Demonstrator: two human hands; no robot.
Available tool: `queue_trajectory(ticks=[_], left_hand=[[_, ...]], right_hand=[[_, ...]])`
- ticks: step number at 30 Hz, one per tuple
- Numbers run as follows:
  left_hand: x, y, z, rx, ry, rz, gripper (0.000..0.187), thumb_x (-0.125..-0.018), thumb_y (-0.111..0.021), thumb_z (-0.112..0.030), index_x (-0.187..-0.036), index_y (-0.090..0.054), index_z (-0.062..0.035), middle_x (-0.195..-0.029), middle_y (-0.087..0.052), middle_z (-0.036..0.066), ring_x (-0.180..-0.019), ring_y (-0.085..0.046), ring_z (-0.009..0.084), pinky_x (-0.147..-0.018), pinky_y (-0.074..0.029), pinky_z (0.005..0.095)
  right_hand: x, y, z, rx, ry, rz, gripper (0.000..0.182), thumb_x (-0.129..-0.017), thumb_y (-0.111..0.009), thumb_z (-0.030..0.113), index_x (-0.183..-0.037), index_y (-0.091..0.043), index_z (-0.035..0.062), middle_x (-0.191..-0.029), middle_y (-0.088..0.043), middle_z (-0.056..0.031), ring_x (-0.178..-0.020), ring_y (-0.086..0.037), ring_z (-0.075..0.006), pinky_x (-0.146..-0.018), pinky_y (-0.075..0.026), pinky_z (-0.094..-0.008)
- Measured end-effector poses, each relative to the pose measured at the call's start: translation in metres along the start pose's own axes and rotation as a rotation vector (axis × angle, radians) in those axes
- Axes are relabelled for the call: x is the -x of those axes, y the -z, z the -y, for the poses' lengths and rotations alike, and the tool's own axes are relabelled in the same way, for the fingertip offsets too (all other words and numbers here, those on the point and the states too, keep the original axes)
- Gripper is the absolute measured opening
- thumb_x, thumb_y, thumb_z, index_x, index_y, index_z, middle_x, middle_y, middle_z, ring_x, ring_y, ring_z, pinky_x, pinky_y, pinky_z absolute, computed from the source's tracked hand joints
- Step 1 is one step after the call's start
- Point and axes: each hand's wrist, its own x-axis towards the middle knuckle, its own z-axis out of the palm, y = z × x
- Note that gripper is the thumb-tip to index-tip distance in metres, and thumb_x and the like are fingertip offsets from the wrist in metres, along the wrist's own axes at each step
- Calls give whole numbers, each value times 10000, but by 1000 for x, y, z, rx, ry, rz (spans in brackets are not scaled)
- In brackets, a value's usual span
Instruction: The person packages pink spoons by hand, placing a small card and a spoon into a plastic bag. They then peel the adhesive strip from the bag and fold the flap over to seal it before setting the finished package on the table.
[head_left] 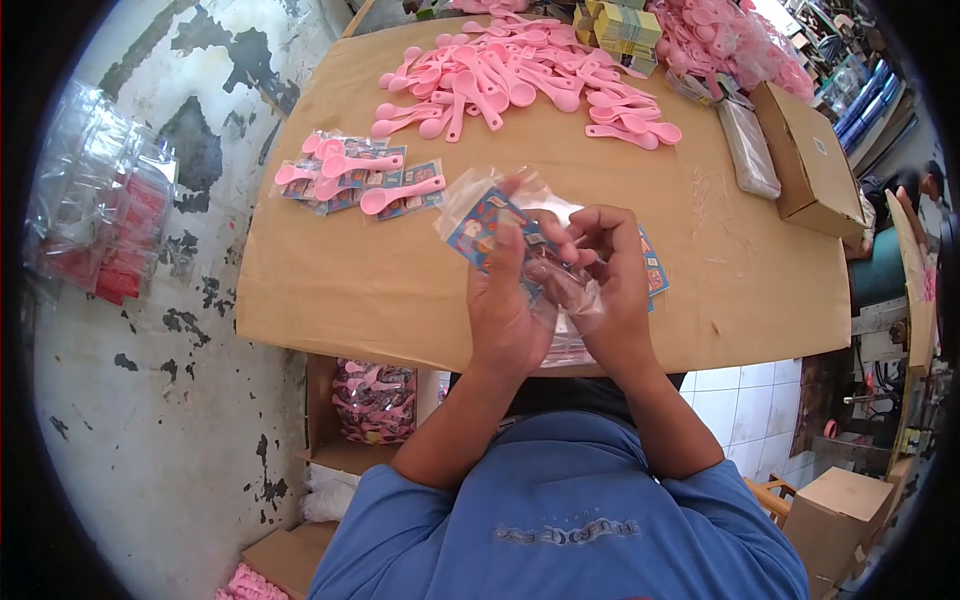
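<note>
Over the front part of the table, my left hand (pixel 505 300) grips a clear plastic bag (pixel 462 190) along with a blue printed card (pixel 478 228), its thumb lying across the card. My right hand (pixel 622 290) has its fingers bent and pinched on the crumpled lower part of the plastic. Behind the right wrist, more blue cards (pixel 655 272) lie on the table, mostly hidden. To the left are several pink spoons (pixel 362 163) resting on blue cards. A large heap of loose pink spoons (pixel 500 75) spreads across the far side.
Brown paper covers the table (pixel 340 280). At the right stand a cardboard box (pixel 805 160) and a stack of clear bags (pixel 748 150). Yellow packs (pixel 625 28) sit at the back. Plastic packets hang on the left wall. Below the table is a box of packed spoons (pixel 375 400).
</note>
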Motion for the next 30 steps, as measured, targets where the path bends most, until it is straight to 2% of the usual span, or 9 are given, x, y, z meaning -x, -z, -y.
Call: queue_trajectory(ticks=[8,9,11,14,17,20,24,28,30], left_hand=[[-6,41,-56,59,-46,-222,389,-1096,-575,-389,-1339,-519,-89,-1024,-588,65,-886,-585,158,-884,-551,354],[-5,41,-60,40,-74,-213,406,-1091,-585,-399,-1339,-521,-86,-1019,-578,66,-880,-567,155,-887,-539,343],[0,41,-61,27,-63,-214,400,-1093,-583,-390,-1351,-525,-90,-1012,-571,65,-883,-573,156,-884,-540,345],[7,42,-56,-8,-34,-230,415,-1093,-575,-421,-1362,-523,-109,-1012,-585,53,-881,-587,145,-889,-543,355],[9,41,-56,-23,-27,-224,454,-1094,-567,-439,-1420,-499,-130,-1006,-588,47,-877,-593,138,-895,-541,355],[10,45,-60,-20,-28,-227,470,-1098,-564,-412,-1470,-482,-136,-1004,-569,56,-889,-594,138,-896,-552,329],[9,50,-63,-54,-30,-235,511,-1102,-558,-406,-1534,-449,-156,-1000,-561,52,-890,-589,134,-895,-552,313],[7,49,-61,-77,-7,-260,561,-1098,-569,-405,-1577,-409,-162,-995,-563,39,-883,-579,124,-893,-542,306],[8,47,-61,-96,-12,-271,582,-1095,-577,-403,-1593,-393,-165,-991,-564,34,-879,-574,119,-890,-537,302]], right_hand=[[-77,74,18,593,267,450,168,-920,-776,144,-1063,-726,72,-1013,-720,-54,-848,-681,-176,-673,-527,-300],[-100,84,12,703,205,393,268,-912,-783,201,-1136,-704,76,-1051,-729,-93,-923,-692,-262,-836,-549,-419],[-148,110,-22,964,494,302,373,-953,-746,278,-1271,-680,96,-1178,-721,-113,-1084,-673,-288,-942,-524,-447],[-202,129,-71,1116,502,160,522,-996,-679,403,-1433,-602,127,-1370,-651,-161,-1260,-600,-345,-1083,-460,-471],[-234,130,-135,924,388,249,618,-1023,-603,496,-1526,-528,144,-1510,-546,-199,-1353,-532,-381,-1165,-404,-476],[-196,91,-117,1068,210,159,570,-1056,-574,457,-1526,-518,141,-1537,-516,-222,-1411,-474,-400,-1188,-374,-495],[-162,66,-106,991,298,294,616,-1046,-546,523,-1519,-531,129,-1581,-470,-215,-1405,-465,-452,-1176,-384,-522],[-165,66,-70,822,207,353,519,-1039,-594,436,-1436,-601,101,-1427,-620,-176,-1251,-615,-351,-1081,-458,-512],[-179,83,-69,769,217,472,421,-1015,-652,303,-1377,-644,88,-1396,-642,-169,-1196,-654,-321,-1026,-507,-432]])
